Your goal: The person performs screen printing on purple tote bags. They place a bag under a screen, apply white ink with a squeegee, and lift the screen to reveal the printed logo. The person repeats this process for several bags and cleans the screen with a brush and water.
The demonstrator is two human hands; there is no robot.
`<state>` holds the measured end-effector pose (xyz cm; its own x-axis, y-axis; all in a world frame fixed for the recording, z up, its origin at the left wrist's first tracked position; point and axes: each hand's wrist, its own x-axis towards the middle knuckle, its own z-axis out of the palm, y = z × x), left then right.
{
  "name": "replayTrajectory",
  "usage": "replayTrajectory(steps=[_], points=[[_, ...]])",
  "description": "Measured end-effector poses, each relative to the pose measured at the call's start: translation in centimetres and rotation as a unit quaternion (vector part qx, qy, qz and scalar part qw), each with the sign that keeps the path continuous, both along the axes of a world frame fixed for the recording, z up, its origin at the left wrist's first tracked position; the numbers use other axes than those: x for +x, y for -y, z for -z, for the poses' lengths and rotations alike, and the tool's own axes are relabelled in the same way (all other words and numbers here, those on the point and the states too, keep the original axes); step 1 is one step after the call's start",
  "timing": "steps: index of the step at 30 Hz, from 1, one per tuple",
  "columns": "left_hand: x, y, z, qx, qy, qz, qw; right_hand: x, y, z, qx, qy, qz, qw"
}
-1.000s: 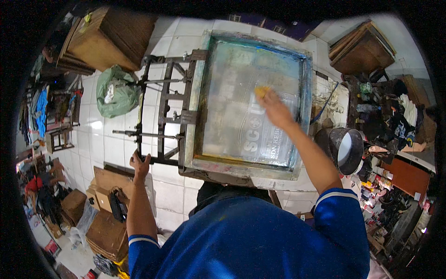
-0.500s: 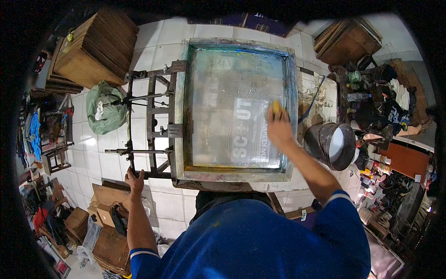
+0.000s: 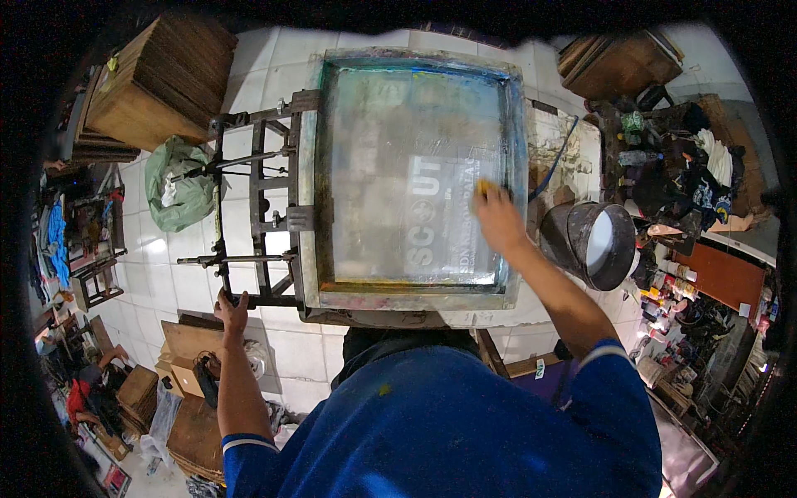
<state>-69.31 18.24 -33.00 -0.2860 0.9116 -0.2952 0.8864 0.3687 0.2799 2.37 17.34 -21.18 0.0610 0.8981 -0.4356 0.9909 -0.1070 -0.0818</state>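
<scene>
A large screen-printing frame [image 3: 415, 300] lies before me, its rim smeared with paint. Pale lettering and a round emblem show in its grey, wet-looking mesh [image 3: 374, 191]. My right hand [image 3: 500, 220] is closed round a yellow sponge [image 3: 481, 188] at the right part of the mesh, over the lettering; the fingers cover most of the sponge. On the left, a dark metal hinge frame [image 3: 259, 166] is clamped to the screen's side. My left hand [image 3: 232, 306] grips the near left corner of that metal frame.
Right of the screen stands a dark bucket [image 3: 573, 241] with pale liquid, near a blue hose-like strip [image 3: 554, 162]. A green plastic bag [image 3: 187, 195] sits on the tiles at left. Board stacks [image 3: 158, 83] rise far left and far right [image 3: 623, 73]. Cardboard boxes [image 3: 187, 373] lie near left.
The whole view has shifted a little, so the screen sits higher in it. My right hand and the sponge have come slightly nearer along the mesh, which looks hazier. My left hand keeps its grip.
</scene>
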Motion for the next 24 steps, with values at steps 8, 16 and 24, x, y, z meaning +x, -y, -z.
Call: replayTrajectory(steps=[8, 16, 24], points=[[2.5, 0.0, -1.8, 0.005, 0.034, -0.034, 0.999, -4.4, 10.2, -2.1, -0.079, -0.297, 0.046, 0.951], [2.1, -0.1, -1.8, -0.008, 0.022, -0.029, 0.999, -11.5, 5.3, -1.6, -0.208, -0.206, -0.100, 0.951], [1.4, 0.1, -0.6, 0.020, 0.064, -0.026, 0.997, 0.9, 6.1, -2.2, -0.247, -0.388, 0.041, 0.887]])
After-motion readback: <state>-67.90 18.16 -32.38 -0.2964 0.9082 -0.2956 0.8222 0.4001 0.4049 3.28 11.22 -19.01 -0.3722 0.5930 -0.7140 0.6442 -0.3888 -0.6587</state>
